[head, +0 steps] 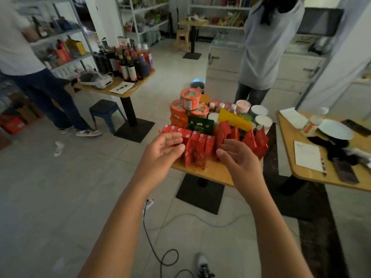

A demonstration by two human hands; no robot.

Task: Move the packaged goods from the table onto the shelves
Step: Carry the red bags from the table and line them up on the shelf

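Observation:
A small wooden table (212, 173) ahead carries packaged goods. Red pouches (197, 144) stand in rows along its near side, with a green packet (200, 125) and a yellow packet (233, 119) behind them. Orange-red tubs (190, 97) are stacked at the back left, white cups (261, 115) at the back right. My left hand (163, 151) hovers in front of the left pouches, palm turned inward, fingers loosely curved, holding nothing. My right hand (237, 157) hovers before the right pouches, also holding nothing. White shelves (60, 35) stand at the left.
A person in jeans (40, 93) stands at the left shelves; another person (267, 47) stands behind the goods table. A table of bottles (128, 61) with a blue stool (106, 113) is on the left, a table with a plate (335, 129) on the right. Cables (158, 253) lie on the floor.

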